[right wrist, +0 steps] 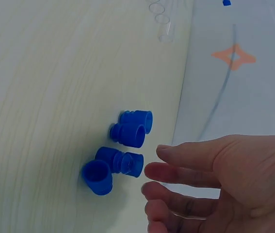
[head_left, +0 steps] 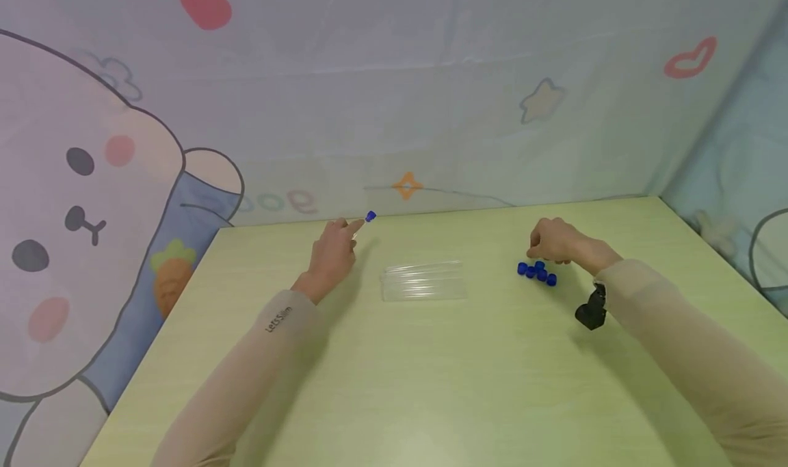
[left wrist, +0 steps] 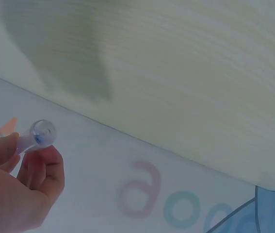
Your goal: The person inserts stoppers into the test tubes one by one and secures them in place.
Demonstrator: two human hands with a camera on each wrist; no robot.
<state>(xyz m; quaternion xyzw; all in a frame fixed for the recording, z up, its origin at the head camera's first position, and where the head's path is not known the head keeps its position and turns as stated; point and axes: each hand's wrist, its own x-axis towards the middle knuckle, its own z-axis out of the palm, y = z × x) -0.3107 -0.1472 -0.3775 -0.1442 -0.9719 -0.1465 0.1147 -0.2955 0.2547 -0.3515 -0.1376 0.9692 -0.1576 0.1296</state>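
Pale green table [head_left: 425, 378], clear tubes [head_left: 423, 286] side by side, cluster of blue caps [head_left: 542, 275]

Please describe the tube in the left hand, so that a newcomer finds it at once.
In the head view, go to the pale green table's far edge, left of its middle. The left hand there pinches a clear tube with a blue cap; the tubes lying flat show none.
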